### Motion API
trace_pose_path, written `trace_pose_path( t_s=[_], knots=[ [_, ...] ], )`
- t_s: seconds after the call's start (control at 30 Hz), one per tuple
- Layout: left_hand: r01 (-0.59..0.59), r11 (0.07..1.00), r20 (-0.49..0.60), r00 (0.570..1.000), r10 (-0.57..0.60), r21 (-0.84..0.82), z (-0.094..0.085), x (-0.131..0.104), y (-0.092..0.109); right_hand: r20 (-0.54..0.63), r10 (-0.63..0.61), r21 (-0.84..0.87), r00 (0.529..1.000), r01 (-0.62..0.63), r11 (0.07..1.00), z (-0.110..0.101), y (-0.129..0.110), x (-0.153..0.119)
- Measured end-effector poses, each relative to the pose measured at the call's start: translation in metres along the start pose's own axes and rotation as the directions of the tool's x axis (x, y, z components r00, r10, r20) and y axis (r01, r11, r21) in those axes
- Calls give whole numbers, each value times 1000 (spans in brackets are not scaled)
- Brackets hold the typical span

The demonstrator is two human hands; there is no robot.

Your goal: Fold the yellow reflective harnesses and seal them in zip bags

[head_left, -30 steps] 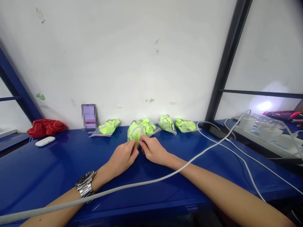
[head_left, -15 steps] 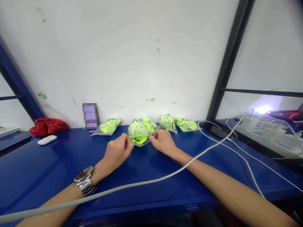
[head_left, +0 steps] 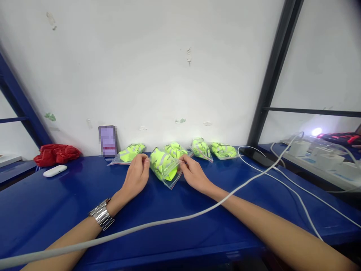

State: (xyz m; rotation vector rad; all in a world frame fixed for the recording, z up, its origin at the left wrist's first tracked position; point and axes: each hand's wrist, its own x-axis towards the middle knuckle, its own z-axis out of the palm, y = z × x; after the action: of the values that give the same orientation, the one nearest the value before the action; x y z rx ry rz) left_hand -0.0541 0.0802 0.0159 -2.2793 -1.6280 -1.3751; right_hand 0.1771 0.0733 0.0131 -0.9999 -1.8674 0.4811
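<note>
A clear zip bag (head_left: 163, 164) with a neon yellow-green reflective vest folded inside lies on the blue table between my hands, its zip edge turned towards me and to the right. My right hand (head_left: 194, 174) pinches the bag's right corner between thumb and fingers. Beside the bag's left side, my left hand (head_left: 136, 176) is loosely curved, with its thumb and fingertips a little apart. Whether those fingertips touch the plastic is hard to see. Directly behind the bag lies another bagged vest (head_left: 175, 149).
Further bagged vests (head_left: 131, 153) (head_left: 202, 148) (head_left: 224, 150) line the wall. A phone (head_left: 108, 141) leans there, near a red plastic bundle (head_left: 56, 154) and a white case (head_left: 55, 171). A white cable (head_left: 158, 222) crosses in front of my forearms. Chargers (head_left: 328, 160) stand at right.
My left hand has let go of the bag's near left edge and shifted to its left side. The bag has turned, its zip edge now slanting to the right. My right hand still grips it.
</note>
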Motion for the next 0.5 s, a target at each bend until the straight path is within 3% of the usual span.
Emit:
trace_pose_path(
  t_s=[0.1, 0.17, 0.3, 0.37, 0.43, 0.5],
  knots=[
    [180, 975, 46, 984, -175, -133, 2, 6, -15, -37, 69, 295, 997, -55, 954, 0, 6, 4],
    [238, 945, 133, 968, -212, -224, 6, 7, -22, -20, 184, 503, 983, -149, 851, 0, 11, 6],
    [389, 773, 235, 921, -312, -500, 17, 2, -25, 5, 371, 707, 928, -266, 655, 3, 16, 6],
    [424, 699, 221, 904, -366, -576, 21, 1, -23, -98, 390, 725, 915, -203, 658, 4, 16, 6],
    [426, 673, 195, 898, -393, -604, 23, 0, -22, -177, 335, 671, 925, -136, 729, 5, 15, 6],
    [424, 655, 170, 893, -416, -625, 23, 0, -22, -152, 237, 531, 960, -123, 838, 4, 14, 5]
  ],
)
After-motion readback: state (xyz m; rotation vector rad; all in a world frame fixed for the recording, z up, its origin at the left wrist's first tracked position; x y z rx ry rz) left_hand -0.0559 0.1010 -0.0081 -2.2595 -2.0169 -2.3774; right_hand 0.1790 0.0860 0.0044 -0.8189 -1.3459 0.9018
